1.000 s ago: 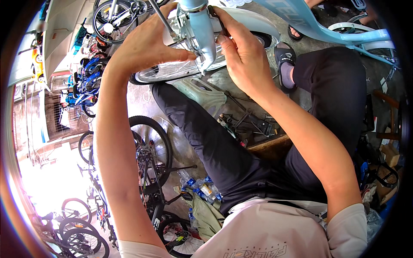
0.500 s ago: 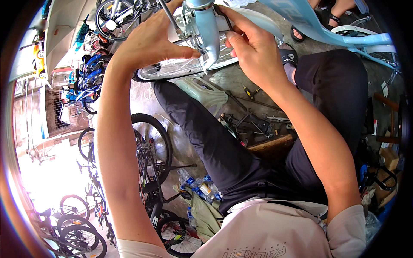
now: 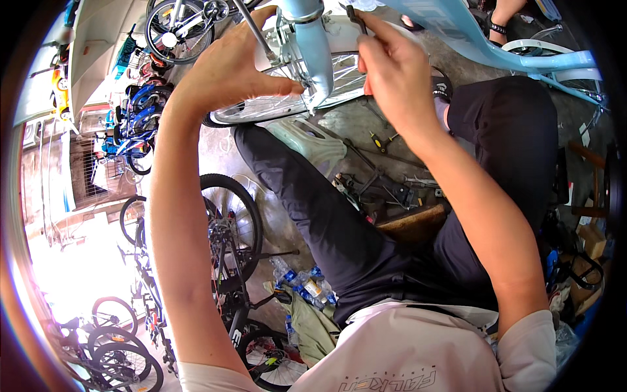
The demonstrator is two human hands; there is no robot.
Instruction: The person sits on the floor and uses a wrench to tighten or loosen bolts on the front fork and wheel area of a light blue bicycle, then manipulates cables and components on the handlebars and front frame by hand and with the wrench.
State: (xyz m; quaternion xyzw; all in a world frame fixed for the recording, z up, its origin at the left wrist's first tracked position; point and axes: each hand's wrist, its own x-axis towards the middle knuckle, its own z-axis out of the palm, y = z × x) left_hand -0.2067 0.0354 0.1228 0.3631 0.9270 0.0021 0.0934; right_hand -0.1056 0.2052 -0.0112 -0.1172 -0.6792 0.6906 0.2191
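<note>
A light-blue bicycle fork (image 3: 315, 59) stands at the top centre, with a silver brake caliper (image 3: 285, 42) on its left side and a spoked wheel (image 3: 261, 110) behind it. My left hand (image 3: 225, 72) reaches round the caliper, its thumb pressed near the fork's lower end; the other fingertips are mostly hidden. Right of the fork, my right hand (image 3: 398, 68) is closed on a small dark bent tool, possibly a hex key (image 3: 356, 19). That tool's tip stands apart from the fork.
The light-blue frame (image 3: 483, 39) spans the top right. Below the wheel are a pale green plastic stool (image 3: 313, 140), a yellow-handled screwdriver (image 3: 377, 140) and loose tools (image 3: 385, 186) on the floor. Bottles (image 3: 304, 284) and a black bicycle (image 3: 232, 242) lie left of my legs. Another person's foot (image 3: 499, 29) shows.
My right hand has drawn the dark tool away from the fork, to the right. My left hand stays almost in place at the caliper. The blue frame has shifted slightly.
</note>
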